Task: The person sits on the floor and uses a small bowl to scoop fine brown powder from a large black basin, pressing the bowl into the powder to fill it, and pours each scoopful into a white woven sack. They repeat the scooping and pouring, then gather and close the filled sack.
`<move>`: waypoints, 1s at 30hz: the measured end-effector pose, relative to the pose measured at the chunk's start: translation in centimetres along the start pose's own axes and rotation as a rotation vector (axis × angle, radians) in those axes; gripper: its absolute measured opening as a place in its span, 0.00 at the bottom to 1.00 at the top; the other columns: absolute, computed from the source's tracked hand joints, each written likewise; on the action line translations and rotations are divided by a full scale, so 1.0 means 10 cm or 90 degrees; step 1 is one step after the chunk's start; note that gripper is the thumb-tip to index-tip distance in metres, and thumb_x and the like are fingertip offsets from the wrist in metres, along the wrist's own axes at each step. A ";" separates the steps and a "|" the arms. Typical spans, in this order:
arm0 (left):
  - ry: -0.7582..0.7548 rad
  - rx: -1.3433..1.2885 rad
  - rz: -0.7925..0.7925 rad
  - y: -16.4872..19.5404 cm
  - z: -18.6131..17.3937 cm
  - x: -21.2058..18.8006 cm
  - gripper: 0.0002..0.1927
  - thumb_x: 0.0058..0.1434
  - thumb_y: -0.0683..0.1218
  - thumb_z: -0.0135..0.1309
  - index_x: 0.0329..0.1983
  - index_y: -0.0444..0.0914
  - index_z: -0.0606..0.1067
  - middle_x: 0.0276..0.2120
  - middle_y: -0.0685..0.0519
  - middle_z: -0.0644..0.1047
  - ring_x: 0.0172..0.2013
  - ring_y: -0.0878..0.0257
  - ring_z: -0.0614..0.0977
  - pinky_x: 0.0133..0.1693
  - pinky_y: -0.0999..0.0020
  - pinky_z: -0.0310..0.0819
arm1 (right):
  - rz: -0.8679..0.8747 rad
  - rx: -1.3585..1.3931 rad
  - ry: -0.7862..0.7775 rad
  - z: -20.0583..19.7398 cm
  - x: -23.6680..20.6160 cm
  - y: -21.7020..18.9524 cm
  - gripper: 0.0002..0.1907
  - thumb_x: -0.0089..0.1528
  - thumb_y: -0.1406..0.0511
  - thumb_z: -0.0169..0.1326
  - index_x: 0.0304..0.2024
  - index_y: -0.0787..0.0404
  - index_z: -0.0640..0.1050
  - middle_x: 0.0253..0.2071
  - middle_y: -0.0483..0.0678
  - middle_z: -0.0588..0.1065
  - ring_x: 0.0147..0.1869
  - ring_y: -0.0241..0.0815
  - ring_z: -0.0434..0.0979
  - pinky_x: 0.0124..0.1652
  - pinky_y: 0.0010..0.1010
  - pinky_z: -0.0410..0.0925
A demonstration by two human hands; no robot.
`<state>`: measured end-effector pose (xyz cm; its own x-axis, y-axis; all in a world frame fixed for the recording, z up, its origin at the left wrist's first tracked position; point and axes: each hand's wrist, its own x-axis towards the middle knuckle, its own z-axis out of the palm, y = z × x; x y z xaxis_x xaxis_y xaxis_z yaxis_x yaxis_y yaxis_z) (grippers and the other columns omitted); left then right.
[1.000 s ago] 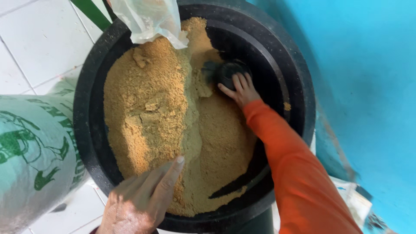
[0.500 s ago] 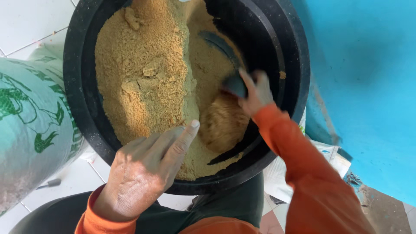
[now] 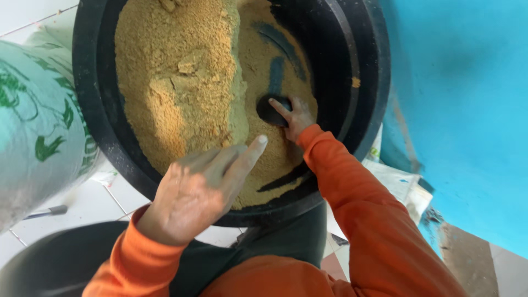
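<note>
Black scoop (image 3: 273, 109) gripped by right hand (image 3: 297, 117) in meal (image 3: 181, 77).

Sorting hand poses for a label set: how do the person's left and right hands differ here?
The left hand hovers open and flat above the big black tub's near rim, holding nothing; the right hand reaches deep inside, fingers on a small dark round scoop in the tan meal. Both wear orange sleeves.

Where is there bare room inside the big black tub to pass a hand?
Bare patches: the black tub wall at right, and dark streaks above the right hand. Crowded: the tan powder heap fills the left, with the left hand at the near rim.
</note>
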<state>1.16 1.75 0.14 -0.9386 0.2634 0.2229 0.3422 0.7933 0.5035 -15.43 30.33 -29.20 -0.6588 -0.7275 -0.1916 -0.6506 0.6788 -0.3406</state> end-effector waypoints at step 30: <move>0.218 0.074 0.037 0.10 -0.84 -0.39 0.27 0.59 0.38 0.62 0.63 0.33 0.73 0.43 0.48 0.81 0.34 0.55 0.83 0.33 0.63 0.78 | 0.396 0.911 -0.171 -1.16 -0.57 -0.46 0.26 0.68 0.66 0.41 0.70 0.59 0.67 0.63 0.59 0.74 0.63 0.52 0.78 0.59 0.44 0.73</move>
<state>5.57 -3.08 6.76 -0.8417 0.1268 0.5249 0.3689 0.8448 0.3876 -13.08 32.49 -15.87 -0.4918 -0.4843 -0.7236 0.6655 0.3268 -0.6710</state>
